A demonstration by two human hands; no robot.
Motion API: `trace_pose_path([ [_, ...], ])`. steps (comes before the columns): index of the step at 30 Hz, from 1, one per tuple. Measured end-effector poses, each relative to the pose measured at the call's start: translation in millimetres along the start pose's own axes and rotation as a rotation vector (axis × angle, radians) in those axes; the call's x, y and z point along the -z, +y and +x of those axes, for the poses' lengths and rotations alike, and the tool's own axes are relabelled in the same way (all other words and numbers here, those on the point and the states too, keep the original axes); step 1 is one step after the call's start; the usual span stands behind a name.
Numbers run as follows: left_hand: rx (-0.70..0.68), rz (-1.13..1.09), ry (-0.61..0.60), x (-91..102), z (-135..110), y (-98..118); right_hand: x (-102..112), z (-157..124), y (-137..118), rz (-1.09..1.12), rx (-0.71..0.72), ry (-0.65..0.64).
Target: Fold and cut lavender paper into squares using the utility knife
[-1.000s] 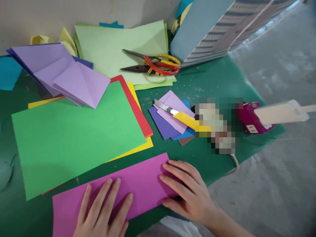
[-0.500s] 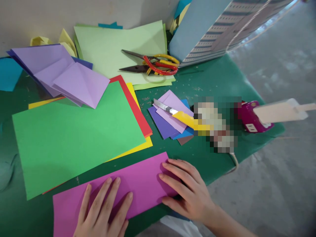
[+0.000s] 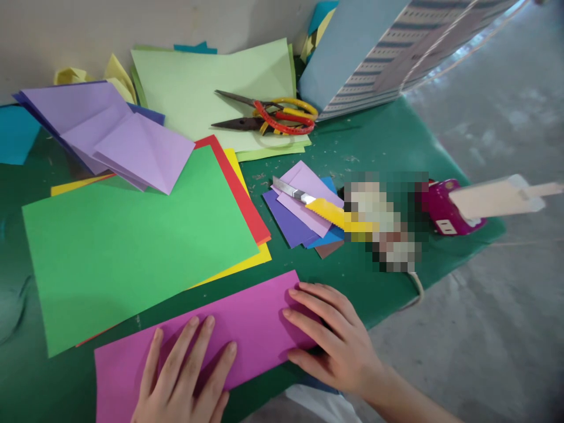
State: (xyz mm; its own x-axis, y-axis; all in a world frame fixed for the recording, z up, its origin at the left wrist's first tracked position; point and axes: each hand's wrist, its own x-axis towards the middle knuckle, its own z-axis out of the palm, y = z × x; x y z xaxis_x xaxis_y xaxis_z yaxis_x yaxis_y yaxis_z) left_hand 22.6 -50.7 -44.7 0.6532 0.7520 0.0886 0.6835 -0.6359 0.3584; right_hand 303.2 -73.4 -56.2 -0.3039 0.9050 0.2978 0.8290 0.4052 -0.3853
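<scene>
A strip of magenta paper (image 3: 259, 329), perhaps folded, lies along the near edge of the green table. On its left part my left hand (image 3: 185, 376) rests with fingers spread, fingertips touching the paper. My right hand (image 3: 332, 338) lies over the strip's right end, fingers stretched out and slightly bent, thumb at the near edge. Beyond the strip is a sheet of green paper (image 3: 141, 252), with red and yellow sheets under it. Nearest to my right hand, on small purple and blue pieces, is a yellow-handled utility knife (image 3: 326, 210).
Scissors and pliers (image 3: 282, 117) lie on pale green sheets (image 3: 185, 76) at the back. Folded lilac papers (image 3: 141, 144) overlap the green sheet. A blurred-out item and a magenta object (image 3: 445, 205) are at right. A patterned box (image 3: 352, 59) stands behind; the table (image 3: 379, 299) ends at right.
Both hands and the magenta strip stay practically where they were. The view has shifted very slightly; nothing was picked up or let go.
</scene>
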Motion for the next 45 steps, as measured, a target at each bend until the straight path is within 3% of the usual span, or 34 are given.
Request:
trace_pose_path([
  [31,0.001,0.007,-0.007,0.1,-0.4,1.9,0.6,2.9,-0.2,0.022,0.008,-0.006],
  [34,-0.032,0.050,-0.027,1.4,0.0,-1.6,0.6,0.1,0.2,0.041,0.006,-0.005],
  [39,-0.208,0.183,-0.077,5.5,1.3,-12.9,-0.4,-5.4,0.1,0.029,-0.042,0.089],
  [45,-0.211,0.195,-0.092,8.3,2.2,-14.7,-1.3,-2.8,-1.5,0.068,-0.051,0.090],
])
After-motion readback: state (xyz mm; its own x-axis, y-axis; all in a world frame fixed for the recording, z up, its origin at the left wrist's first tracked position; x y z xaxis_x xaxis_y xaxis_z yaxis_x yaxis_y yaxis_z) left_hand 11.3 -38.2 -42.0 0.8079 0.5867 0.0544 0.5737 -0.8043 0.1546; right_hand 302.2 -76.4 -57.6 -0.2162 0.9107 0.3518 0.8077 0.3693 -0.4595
